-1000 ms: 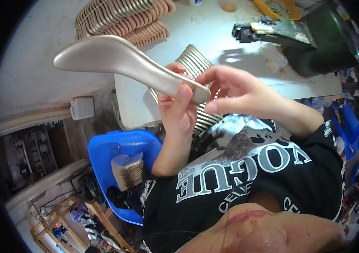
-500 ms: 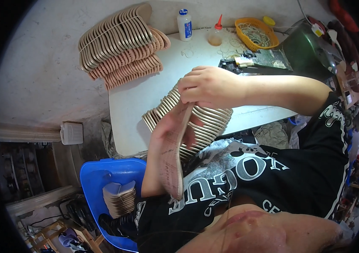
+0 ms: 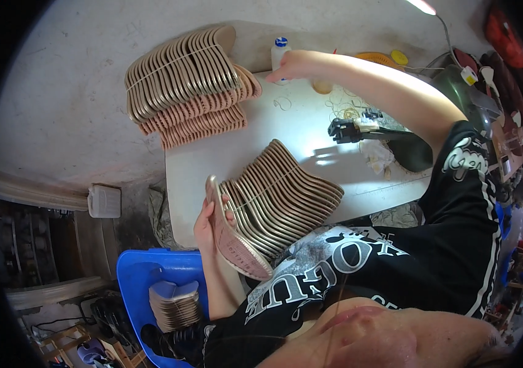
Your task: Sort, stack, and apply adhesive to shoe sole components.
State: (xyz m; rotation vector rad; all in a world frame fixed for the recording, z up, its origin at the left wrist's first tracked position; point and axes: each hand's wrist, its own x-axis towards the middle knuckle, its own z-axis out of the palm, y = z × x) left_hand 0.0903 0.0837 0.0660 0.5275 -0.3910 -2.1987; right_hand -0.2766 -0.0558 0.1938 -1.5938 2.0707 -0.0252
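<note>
My left hand [image 3: 206,221] is closed around a shoe sole [image 3: 237,248], its pinkish face with dark markings turned outward. This sole leans at the left end of a row of similar soles [image 3: 292,196] with shiny metallic edges, standing on the table with a thin light band across them. Far off, my right hand [image 3: 291,65] reaches in front of a white bottle [image 3: 280,52] with a blue cap. Whether its fingers touch the bottle or grip anything is not clear.
Banded stacks of soles [image 3: 182,76] stand at the far left of the white table [image 3: 185,178]. A blue bin [image 3: 132,270] below holds more soles [image 3: 174,300]. Right of centre lies a black clamp-like device [image 3: 344,130]. Behind my right arm are a yellow basket [image 3: 375,58] and loose bands.
My right hand has let go of the sole and moved to the far side by the bottle. My left hand has shifted left with the sole, uncovering the row. The whole view has shifted slightly.
</note>
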